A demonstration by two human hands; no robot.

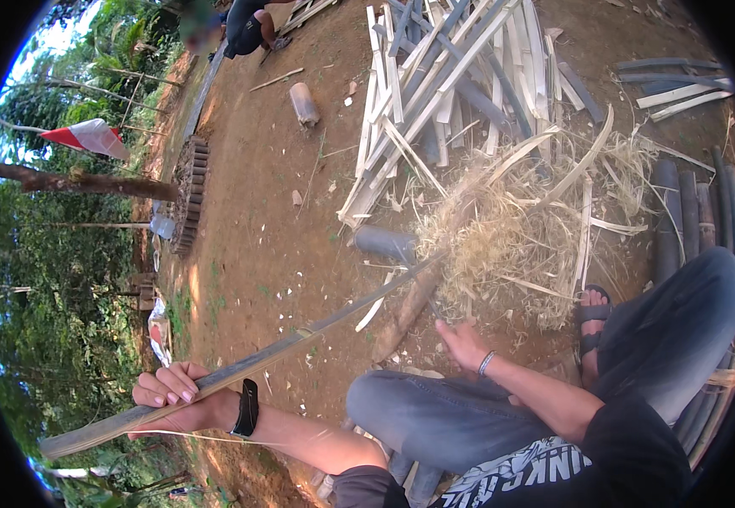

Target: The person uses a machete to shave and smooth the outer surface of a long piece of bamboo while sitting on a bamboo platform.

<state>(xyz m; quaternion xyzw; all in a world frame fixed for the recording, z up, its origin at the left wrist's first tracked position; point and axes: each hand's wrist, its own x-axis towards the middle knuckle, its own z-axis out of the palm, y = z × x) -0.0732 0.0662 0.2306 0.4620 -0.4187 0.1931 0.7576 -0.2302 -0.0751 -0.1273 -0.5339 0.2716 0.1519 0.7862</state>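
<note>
My left hand [173, 398] is closed round the near end of a long split bamboo strip [274, 347], grey-green on its skin side. The strip slants up and right, its far end reaching the edge of a shavings heap [494, 220] beside a short bamboo log [410, 309]. Below that far end is my right hand [465, 345], its fingers curled. A thin dark sliver, perhaps a blade, shows at its fingertips; the grip itself is mostly hidden. A fine fibre trails under my left wrist.
Split bamboo slats [461, 68] lie in a crossed pile ahead. Uncut bamboo poles [689, 212] lie at the right, past my sandalled foot [594, 317]. A cut bamboo piece [303, 105] rests on bare soil. Farther off, another person [249, 30] crouches. Greenery and a red-white flag [88, 138] are at left.
</note>
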